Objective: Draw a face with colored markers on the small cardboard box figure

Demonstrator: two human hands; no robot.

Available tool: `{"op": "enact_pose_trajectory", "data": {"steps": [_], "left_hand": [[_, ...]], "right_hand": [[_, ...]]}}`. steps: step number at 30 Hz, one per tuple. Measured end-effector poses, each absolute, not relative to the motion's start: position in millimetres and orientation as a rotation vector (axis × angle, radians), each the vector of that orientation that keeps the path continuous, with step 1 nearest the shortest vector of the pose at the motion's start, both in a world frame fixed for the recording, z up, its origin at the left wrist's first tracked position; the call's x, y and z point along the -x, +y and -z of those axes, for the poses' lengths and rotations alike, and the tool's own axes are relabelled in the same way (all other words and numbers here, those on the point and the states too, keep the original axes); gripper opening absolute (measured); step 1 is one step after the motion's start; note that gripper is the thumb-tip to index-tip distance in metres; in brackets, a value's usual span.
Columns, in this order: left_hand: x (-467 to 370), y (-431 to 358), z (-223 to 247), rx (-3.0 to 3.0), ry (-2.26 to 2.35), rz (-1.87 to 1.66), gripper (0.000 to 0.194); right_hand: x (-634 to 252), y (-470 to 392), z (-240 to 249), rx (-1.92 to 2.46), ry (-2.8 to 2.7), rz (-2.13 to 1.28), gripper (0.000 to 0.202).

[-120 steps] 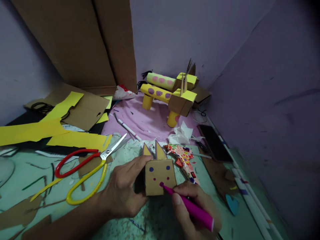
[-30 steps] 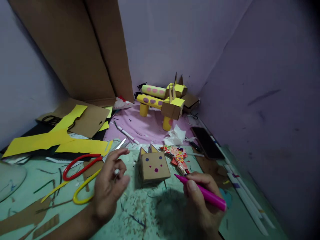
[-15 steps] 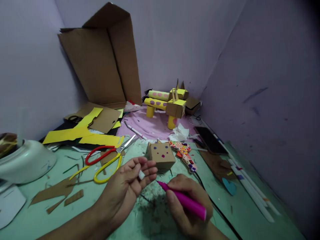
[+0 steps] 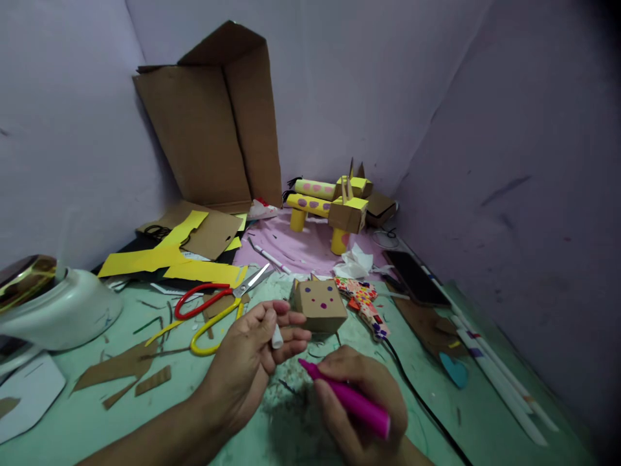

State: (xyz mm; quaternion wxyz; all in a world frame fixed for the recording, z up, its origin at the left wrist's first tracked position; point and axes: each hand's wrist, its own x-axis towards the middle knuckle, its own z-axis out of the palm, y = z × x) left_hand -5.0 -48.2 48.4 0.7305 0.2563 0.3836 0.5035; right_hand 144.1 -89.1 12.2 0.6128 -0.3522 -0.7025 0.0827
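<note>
The left hand (image 4: 250, 362) has thumb and forefinger pinched on a small white piece, apparently a cap (image 4: 277, 337); its other fingers are spread loosely, palm turned up. The right hand (image 4: 378, 388) is clamped on a marker (image 4: 359, 404), its bare tip directed at the left fingers and apart from the cap. The box (image 4: 323, 314), bearing blue and pink dots, sits on the desk (image 4: 72, 427) just beyond the left fingertips; contact cannot be confirmed. The scissors (image 4: 237, 294) lie open beyond and to the left of the left fingers; the glue gun (image 4: 363, 304) lies beyond the right fingers. In my judgement, the step in hand concerns the cap and marker. Recommended handling: establish which end of the cap is open, as this view does not settle it; line that end up with the tip; brace the hands against each other; press straight, without scraping the tip on the rim. The tip should clear the palm and box, where a stray mark would likely show.
</note>
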Motion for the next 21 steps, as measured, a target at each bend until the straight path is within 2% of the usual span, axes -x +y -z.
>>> {"op": "enact_pose_trajectory", "data": {"steps": [15,21], "left_hand": [[-2.5,-64.1,-39.3,-0.610,0.891,-1.132,0.030],[2.5,-64.1,-42.0,-0.764,0.834,-1.069,0.024]], "right_hand": [[-141.7,-84.6,-4.0,0.768,-1.875,-0.168,0.036],[-139.0,-83.7,-12.9,0.741,-1.617,-0.216,0.033]]}}
